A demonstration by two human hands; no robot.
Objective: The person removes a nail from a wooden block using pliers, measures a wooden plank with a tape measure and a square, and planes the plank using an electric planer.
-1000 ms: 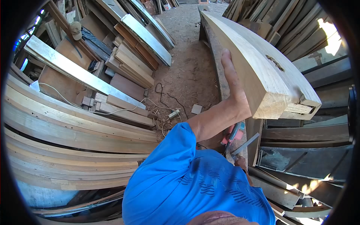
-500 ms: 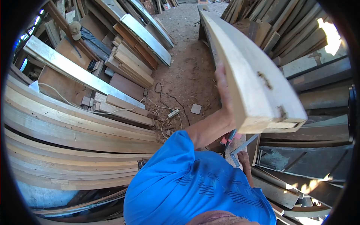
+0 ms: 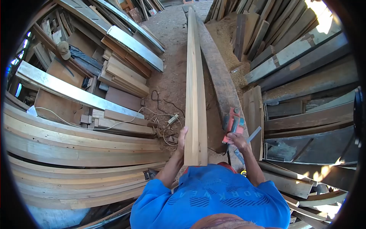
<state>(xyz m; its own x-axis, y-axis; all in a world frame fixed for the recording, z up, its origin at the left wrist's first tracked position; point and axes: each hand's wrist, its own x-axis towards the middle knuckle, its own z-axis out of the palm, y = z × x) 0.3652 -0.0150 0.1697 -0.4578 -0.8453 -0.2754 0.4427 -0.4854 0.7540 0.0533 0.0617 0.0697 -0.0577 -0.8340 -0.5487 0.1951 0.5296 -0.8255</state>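
Observation:
A long, pale wooden beam stretches away from my body, its far end resting near the far end of the bench. My left hand grips its left side near the close end; some of the fingers are hidden beneath the wood. To the right, a red power planer sits on the near part of the worn wooden bench. My right hand is closed on the planer's near end. A metal square lies under and beside my right wrist, its corner covered.
Stacked curved planks fill the left side. A power strip with cords lies on the dusty floor. Boards lean and lie along the right. A white-faced plank juts across the upper left.
The beam has come down and swung left off the bench, still in my left hand. My right hand has moved forward from beside the metal square to the planer, which is now uncovered.

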